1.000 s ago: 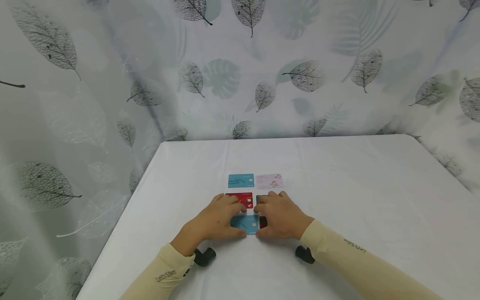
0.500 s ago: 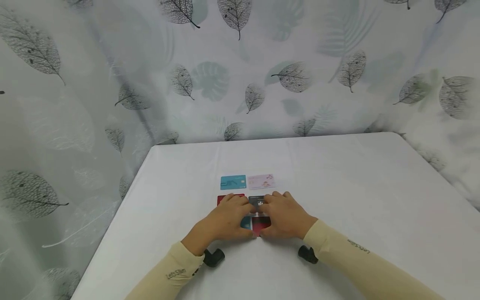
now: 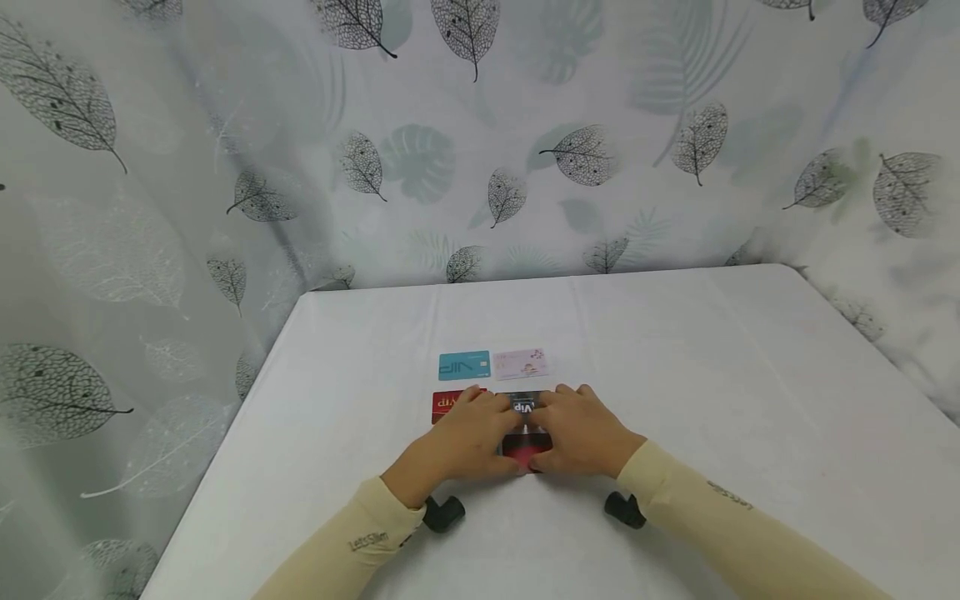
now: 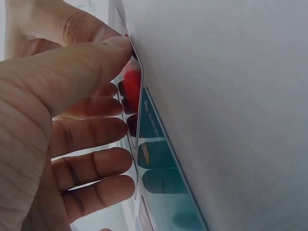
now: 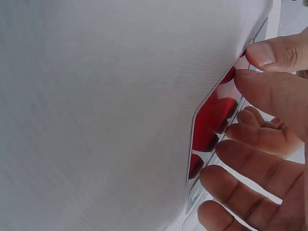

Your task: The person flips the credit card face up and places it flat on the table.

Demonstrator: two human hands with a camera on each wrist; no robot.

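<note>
The head camera looks forward and down from above the near edge of the white table (image 3: 675,375), at moderate distance; the tabletop fills the lower half of the frame and the leaf-print curtain (image 3: 480,125) fills the upper half. The left wrist camera sits very close to the table surface, facing along it, with the left hand (image 4: 62,125) filling the left of the frame. The right wrist camera is equally close and low, with the right hand (image 5: 260,144) at the right edge. All three views share the dark red card (image 3: 525,450) (image 4: 131,89) (image 5: 211,120) between both hands.
</note>
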